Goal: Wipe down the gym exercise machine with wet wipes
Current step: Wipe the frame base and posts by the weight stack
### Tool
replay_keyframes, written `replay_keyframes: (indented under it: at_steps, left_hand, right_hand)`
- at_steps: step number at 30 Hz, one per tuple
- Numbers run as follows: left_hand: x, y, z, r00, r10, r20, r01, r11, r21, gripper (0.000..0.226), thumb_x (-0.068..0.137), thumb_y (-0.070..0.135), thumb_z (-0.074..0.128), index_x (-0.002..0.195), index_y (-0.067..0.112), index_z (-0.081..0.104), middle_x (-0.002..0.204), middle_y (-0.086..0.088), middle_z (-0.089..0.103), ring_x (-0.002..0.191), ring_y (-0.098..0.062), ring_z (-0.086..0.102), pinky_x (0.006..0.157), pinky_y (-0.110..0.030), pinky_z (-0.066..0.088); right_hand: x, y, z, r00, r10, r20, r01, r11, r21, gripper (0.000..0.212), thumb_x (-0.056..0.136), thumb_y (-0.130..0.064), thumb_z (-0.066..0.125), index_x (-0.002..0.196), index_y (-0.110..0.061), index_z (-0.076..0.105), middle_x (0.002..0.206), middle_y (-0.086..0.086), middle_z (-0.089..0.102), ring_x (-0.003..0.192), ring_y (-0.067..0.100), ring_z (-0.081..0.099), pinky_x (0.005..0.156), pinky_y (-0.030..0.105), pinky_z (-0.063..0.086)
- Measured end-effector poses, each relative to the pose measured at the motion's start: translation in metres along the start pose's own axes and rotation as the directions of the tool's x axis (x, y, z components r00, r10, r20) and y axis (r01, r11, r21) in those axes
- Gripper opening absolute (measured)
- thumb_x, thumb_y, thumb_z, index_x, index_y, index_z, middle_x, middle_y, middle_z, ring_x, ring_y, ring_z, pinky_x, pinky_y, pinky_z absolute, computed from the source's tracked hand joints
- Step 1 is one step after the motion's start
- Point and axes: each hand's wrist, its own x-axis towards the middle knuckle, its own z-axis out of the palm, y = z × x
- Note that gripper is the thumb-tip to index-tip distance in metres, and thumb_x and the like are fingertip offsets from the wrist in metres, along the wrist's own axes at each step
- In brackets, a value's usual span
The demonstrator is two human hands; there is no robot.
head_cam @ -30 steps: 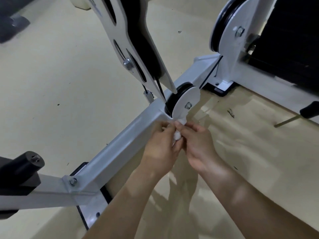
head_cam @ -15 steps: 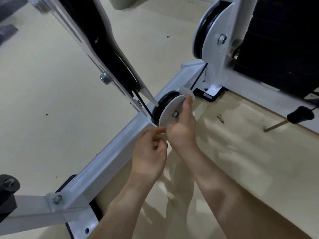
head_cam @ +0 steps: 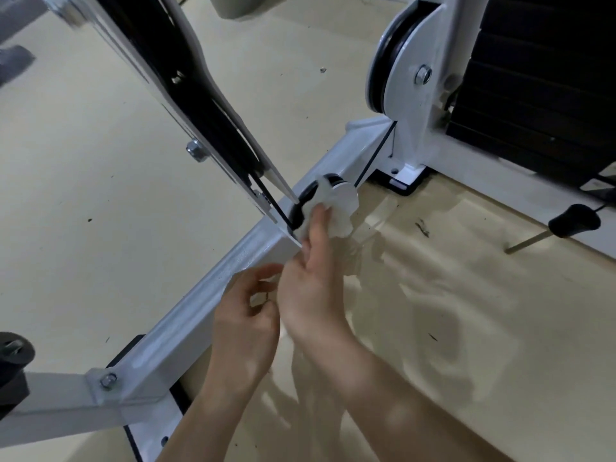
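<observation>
The white gym machine's base beam [head_cam: 186,321] runs diagonally across the floor. A small pulley [head_cam: 308,195] sits in the beam, under a slanted white and black arm [head_cam: 173,78]. A crumpled white wet wipe [head_cam: 340,208] lies over the pulley's face. My right hand [head_cam: 313,288] reaches up along the beam, and its straight fingertips press the wipe onto the pulley. My left hand [head_cam: 243,328] hovers just left of the right wrist, beside the beam. Its fingers are loosely curled and I see nothing held in them.
A larger pulley [head_cam: 403,81] in a white bracket stands at the back right, joined by a black cable [head_cam: 376,158]. The black weight stack [head_cam: 540,78] is behind it. A black-knobbed pin [head_cam: 573,223] lies at the right. Beige floor surrounds the frame.
The hands parted. My right hand carried the wipe up from the beam's edge onto the pulley's face, and my left hand let go and stayed by the beam. The view moved closer.
</observation>
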Motion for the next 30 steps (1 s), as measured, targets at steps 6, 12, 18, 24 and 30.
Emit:
replay_keyframes:
  at_steps: [6, 12, 18, 24, 30]
  left_hand:
    - [0.016, 0.01, 0.014, 0.992, -0.036, 0.118, 0.029, 0.998, 0.064, 0.046, 0.095, 0.014, 0.054, 0.14, 0.026, 0.05, 0.132, 0.017, 0.055, 0.119, -0.001, 0.054, 0.103, -0.027, 0.044]
    - [0.025, 0.023, 0.019, 0.968, -0.112, 0.225, 0.098, 0.993, 0.072, 0.053, 0.095, 0.013, 0.047, 0.146, 0.027, 0.044, 0.139, 0.014, 0.052, 0.127, -0.004, 0.05, 0.111, -0.032, 0.039]
    - [0.024, 0.015, 0.014, 0.972, -0.072, 0.223, 0.065, 0.997, 0.039, 0.05, 0.096, 0.008, 0.044, 0.139, 0.032, 0.05, 0.132, 0.014, 0.059, 0.12, -0.002, 0.056, 0.108, -0.032, 0.043]
    - [0.02, -0.005, -0.021, 0.989, 0.15, 0.0, -0.15, 0.988, -0.032, 0.027, 0.097, 0.01, 0.053, 0.11, 0.023, 0.073, 0.111, 0.017, 0.069, 0.107, 0.003, 0.061, 0.09, -0.014, 0.047]
    - [0.061, -0.063, -0.03, 0.8, 0.474, 0.367, -0.595, 0.556, 0.58, 0.047, 0.091, 0.02, 0.054, 0.133, -0.001, 0.055, 0.13, -0.012, 0.06, 0.122, -0.019, 0.054, 0.099, -0.03, 0.044]
  right_hand:
    - [0.026, 0.006, -0.01, 0.993, -0.061, -0.102, 0.047, 0.99, -0.131, 0.073, 0.097, -0.002, 0.036, 0.157, -0.02, -0.003, 0.165, -0.004, -0.004, 0.151, 0.009, 0.0, 0.123, 0.028, 0.002]
    - [0.061, 0.008, -0.023, 0.98, 0.114, -0.162, -0.123, 0.991, -0.045, 0.073, 0.096, -0.004, 0.039, 0.157, -0.018, 0.001, 0.159, 0.007, 0.026, 0.143, 0.026, 0.032, 0.117, 0.042, 0.028]
    - [0.023, 0.042, -0.003, 0.98, 0.174, -0.099, -0.172, 0.985, 0.026, 0.05, 0.088, -0.011, 0.038, 0.137, -0.014, 0.048, 0.128, 0.01, 0.062, 0.12, 0.024, 0.059, 0.106, 0.045, 0.046]
    - [0.006, 0.034, 0.034, 0.975, 0.149, 0.166, -0.18, 0.964, 0.194, 0.041, 0.101, -0.021, 0.039, 0.141, -0.02, 0.049, 0.128, 0.001, 0.062, 0.122, 0.017, 0.058, 0.108, 0.035, 0.044]
    - [0.024, 0.036, 0.03, 0.896, -0.163, 0.413, 0.425, 0.584, -0.691, 0.063, 0.094, -0.004, 0.04, 0.154, -0.014, 0.023, 0.157, -0.002, 0.024, 0.146, 0.016, 0.019, 0.117, 0.035, 0.026]
